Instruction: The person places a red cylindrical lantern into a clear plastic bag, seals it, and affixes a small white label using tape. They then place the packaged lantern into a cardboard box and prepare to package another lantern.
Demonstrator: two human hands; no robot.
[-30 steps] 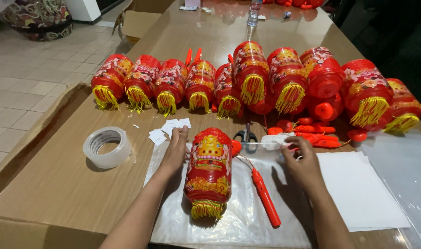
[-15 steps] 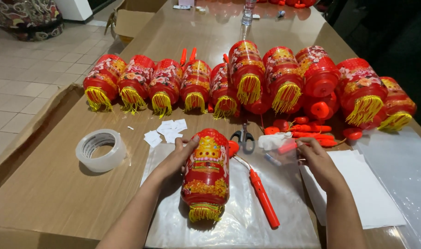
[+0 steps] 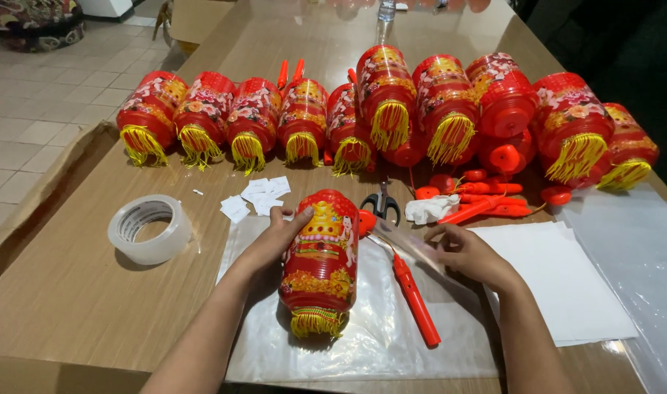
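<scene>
Left hand (image 3: 275,239) grips one red lantern (image 3: 320,264) lying on a plastic sheet (image 3: 392,335); right hand (image 3: 468,255) pinches a clear strip (image 3: 410,244). Ten lanterns (image 3: 386,91) line the brown table (image 3: 71,292), one tape roll (image 3: 149,228); tiled floor (image 3: 34,109).

Both bare forearms reach up from the lower edge of the view, angled slightly toward each other. The left hand (image 3: 275,239) lies palm-down with its fingers curved and spread, thumb pointing up and to the right, cupped against what it steadies. The right hand (image 3: 468,252) sits a little further right, wrist bent inward, fingers curled and drawn together with the thumb in a light pinch, knuckles up
</scene>
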